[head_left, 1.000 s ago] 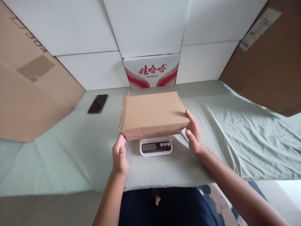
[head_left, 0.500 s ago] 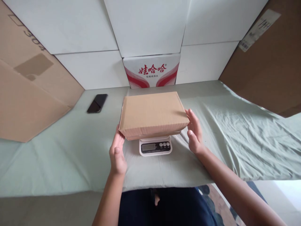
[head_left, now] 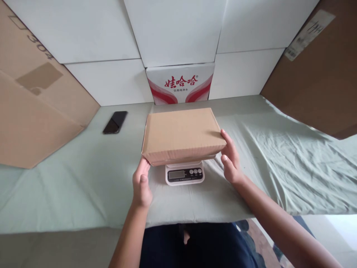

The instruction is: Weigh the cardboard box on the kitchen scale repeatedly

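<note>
Both hands (head_left: pixel 142 184) flat against cardboard box (head_left: pixel 181 134) atop scale (head_left: pixel 185 174)

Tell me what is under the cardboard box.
Under the cardboard box sits a white digital scale on the green cloth. Only its front panel with display and buttons shows; the weighing platform is covered by the box.
</note>
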The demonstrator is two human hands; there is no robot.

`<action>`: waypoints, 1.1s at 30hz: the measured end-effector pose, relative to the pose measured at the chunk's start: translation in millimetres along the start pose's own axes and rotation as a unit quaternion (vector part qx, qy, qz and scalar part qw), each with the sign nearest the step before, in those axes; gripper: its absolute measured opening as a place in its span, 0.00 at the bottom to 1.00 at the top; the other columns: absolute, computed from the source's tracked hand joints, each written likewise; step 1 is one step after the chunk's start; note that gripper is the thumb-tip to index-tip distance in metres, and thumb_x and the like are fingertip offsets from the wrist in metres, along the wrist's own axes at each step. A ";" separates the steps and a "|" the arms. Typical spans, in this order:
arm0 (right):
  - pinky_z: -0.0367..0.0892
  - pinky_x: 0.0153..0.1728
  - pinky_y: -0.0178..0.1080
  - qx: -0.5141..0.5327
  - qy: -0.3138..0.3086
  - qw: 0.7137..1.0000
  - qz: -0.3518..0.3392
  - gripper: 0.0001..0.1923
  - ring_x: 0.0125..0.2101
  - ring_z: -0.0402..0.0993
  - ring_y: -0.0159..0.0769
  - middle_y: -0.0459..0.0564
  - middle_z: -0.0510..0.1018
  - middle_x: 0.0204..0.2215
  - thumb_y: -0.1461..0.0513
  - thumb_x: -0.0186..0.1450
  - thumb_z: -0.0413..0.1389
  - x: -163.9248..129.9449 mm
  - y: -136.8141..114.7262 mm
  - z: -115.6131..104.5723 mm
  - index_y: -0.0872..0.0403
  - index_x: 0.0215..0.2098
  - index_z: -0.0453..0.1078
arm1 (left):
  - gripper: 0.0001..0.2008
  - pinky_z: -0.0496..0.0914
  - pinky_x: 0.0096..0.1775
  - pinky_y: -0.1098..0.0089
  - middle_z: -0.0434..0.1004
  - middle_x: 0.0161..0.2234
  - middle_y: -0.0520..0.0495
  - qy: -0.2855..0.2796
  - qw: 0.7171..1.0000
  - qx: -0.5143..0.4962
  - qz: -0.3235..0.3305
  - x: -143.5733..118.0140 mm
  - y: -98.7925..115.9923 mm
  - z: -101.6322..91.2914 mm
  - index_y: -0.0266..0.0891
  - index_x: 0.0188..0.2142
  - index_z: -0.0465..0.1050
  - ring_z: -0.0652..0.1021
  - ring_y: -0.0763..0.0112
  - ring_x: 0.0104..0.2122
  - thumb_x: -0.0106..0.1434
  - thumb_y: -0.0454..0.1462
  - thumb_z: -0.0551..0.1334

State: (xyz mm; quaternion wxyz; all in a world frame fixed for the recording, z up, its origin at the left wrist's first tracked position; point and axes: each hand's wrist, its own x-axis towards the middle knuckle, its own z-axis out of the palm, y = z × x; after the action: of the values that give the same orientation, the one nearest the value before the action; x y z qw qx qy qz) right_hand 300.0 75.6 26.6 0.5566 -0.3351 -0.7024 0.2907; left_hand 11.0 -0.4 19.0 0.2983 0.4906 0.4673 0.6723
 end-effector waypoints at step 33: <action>0.42 0.79 0.57 0.014 0.042 0.997 0.059 0.46 0.80 0.40 0.47 0.48 0.49 0.80 0.33 0.69 0.47 98.2 73.8 33.4 0.43 0.77 0.45 | 0.48 0.58 0.71 0.54 0.61 0.74 0.33 0.028 0.995 -0.020 -0.095 147.0 -78.7 31.7 0.41 0.69 0.69 0.62 0.51 0.74 0.64 0.70 0.53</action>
State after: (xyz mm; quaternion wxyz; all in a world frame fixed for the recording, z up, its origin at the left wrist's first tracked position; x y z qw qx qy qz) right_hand 263.0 197.2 19.5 0.5724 -0.3803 -0.6532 0.3181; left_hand -13.8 166.9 5.0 0.3571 0.4190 0.5061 0.6639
